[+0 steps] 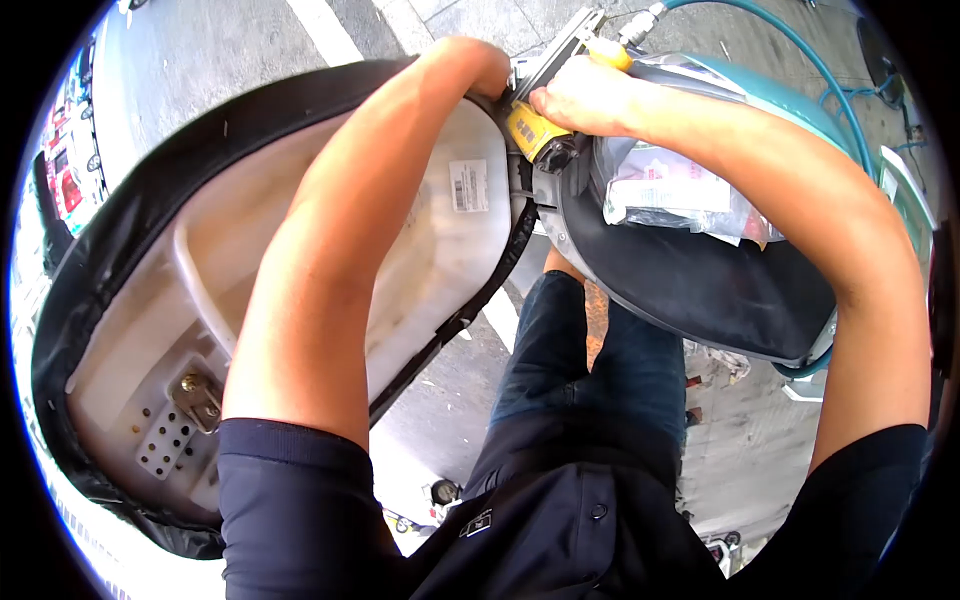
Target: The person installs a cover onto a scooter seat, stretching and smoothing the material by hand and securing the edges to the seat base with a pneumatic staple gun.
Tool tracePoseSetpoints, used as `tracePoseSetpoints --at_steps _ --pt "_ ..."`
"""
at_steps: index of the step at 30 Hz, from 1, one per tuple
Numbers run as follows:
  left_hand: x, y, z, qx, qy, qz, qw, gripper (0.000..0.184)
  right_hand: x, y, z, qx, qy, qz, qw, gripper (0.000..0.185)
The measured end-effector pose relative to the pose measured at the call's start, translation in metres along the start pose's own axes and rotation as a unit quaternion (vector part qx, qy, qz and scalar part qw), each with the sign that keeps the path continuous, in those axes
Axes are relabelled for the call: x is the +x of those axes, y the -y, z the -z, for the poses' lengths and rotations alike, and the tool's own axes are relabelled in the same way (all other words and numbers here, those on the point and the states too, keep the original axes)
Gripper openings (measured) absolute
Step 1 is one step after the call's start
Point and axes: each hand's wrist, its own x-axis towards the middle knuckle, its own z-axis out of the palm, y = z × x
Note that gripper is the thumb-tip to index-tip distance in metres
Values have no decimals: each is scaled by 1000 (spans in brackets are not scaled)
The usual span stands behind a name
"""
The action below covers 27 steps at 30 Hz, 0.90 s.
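Note:
My right hand is wrapped round a yellow and silver air staple gun, whose long metal magazine points up. My left hand is bent over the upper right edge of an upturned scooter seat, close to the tool's metal part; its fingers are hidden. The seat shows a pale plastic underside with a white label and black cover material folded round its rim. At its narrow end it meets the scooter body by the hinge.
A teal hose runs from the tool round the right side. Plastic-wrapped items lie in the scooter's black storage opening. Teal bodywork is behind my right forearm. My legs stand below, on grey paving.

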Motion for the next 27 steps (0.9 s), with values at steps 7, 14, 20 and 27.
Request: tracePoseSetpoints --at_steps 7,14,20,27 --pt "-31 26 59 -188 12 63 980 66 -37 39 31 34 -75 -1 997 19" --pt "-141 78 92 -39 130 133 982 58 -136 94 79 17 -20 -78 997 22" --pt "-161 80 49 -140 30 17 989 81 -175 109 22 32 118 -195 973 26" --pt "-132 26 53 27 -39 -26 999 55 -157 91 -50 62 123 -342 930 20"
